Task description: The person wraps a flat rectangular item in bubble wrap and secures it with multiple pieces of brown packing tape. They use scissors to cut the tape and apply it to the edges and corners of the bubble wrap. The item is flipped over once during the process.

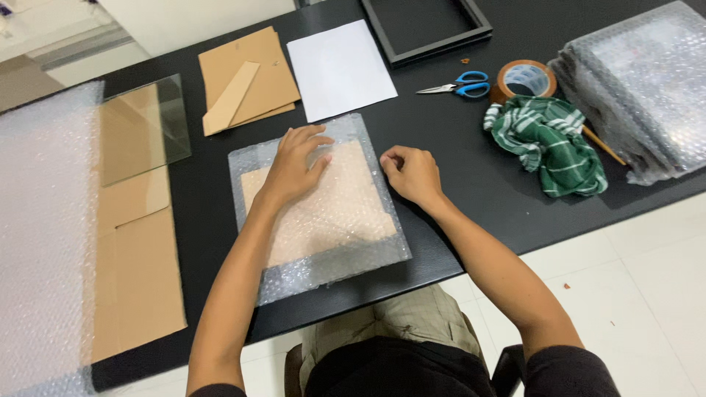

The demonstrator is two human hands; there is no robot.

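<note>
A sheet of bubble wrap (323, 268) lies on the black table (471, 176) with a brown cardboard square (331, 213) under it. My left hand (294, 163) rests flat on the wrap's upper part, fingers spread. At the wrap's right edge, my right hand (412, 173) pinches the edge with curled fingers.
A white paper sheet (340, 68), cardboard pieces (246, 81) and a black frame (426, 26) lie at the back. Blue scissors (460, 84), a tape roll (523, 79), a green striped cloth (551, 140) and a bubble-wrapped stack (647, 81) sit right. Glass pane (143, 129), cardboard (140, 279) and bubble wrap (40, 235) lie left.
</note>
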